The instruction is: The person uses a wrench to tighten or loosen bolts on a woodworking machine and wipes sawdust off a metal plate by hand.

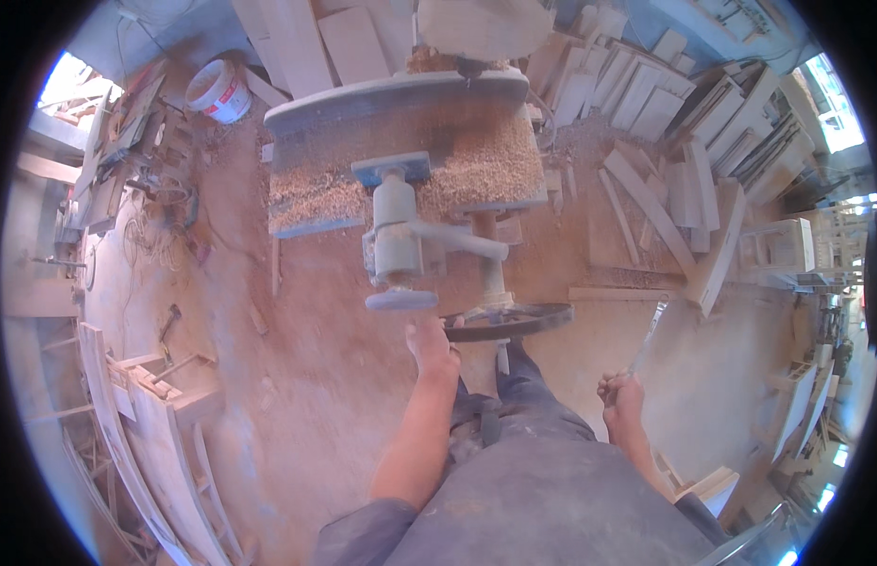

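Note:
In front of me stands a machine with a sawdust-covered metal table (pixel 316 118). Beneath it a large dark handwheel (pixel 514 324) sits on a shaft, beside a smaller round grey knob (pixel 400 300) on a thick clamp post (pixel 394 203). My left hand (pixel 431 347) is at the left rim of the handwheel, just below the knob. Its fingers look curled on the rim, though part of the grip is hidden. Off to the right, my right hand (pixel 622 394) is closed around the lower end of a long metal wrench (pixel 651 335), whose head points up and away from me.
Boards (pixel 646 94) lean in stacks at the back right, with long planks (pixel 651 212) on the floor before them. A white bucket (pixel 219 92) stands at the back left. Wooden frame pieces (pixel 160 434) are at the near left. Wood chips (pixel 495 170) lie heaped on the machine.

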